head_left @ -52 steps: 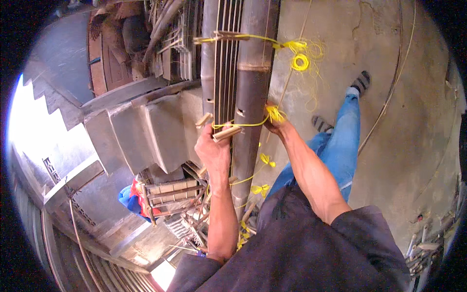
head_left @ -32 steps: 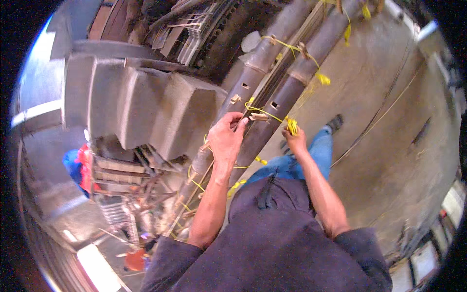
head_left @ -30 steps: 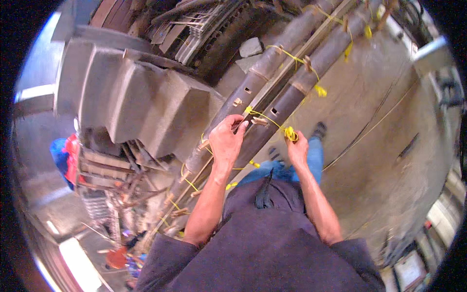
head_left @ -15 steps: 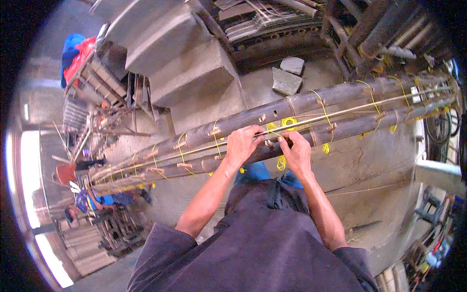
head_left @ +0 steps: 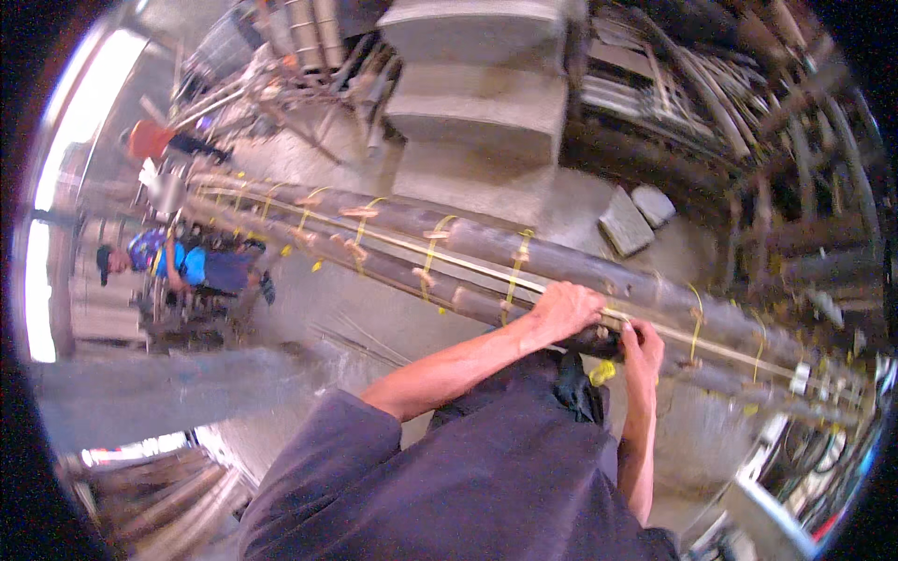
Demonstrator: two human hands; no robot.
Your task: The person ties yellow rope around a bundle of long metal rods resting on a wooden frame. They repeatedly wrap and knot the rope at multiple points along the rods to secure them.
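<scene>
Gripping the bundle of long dark poles (head_left: 486,257) with both hands, the person was bent right over it. The left hand (head_left: 564,311) lay curled on top of the poles, fingers wrapped around them, and the right hand (head_left: 642,344) sat just beside it at about 4 o'clock, fingers pinched shut on the yellow cord (head_left: 603,372), though what exactly they pinched was too small to tell. My guess at the risk: the cord could slip off a round pole if the pinch loosened, and the tie would go slack. The bundle's long axis ran from 10 o'clock to 4 o'clock across the concrete floor (head_left: 365,309), one end toward a squatting co-worker in blue (head_left: 178,266), with yellow ties (head_left: 432,254) spaced along it.
</scene>
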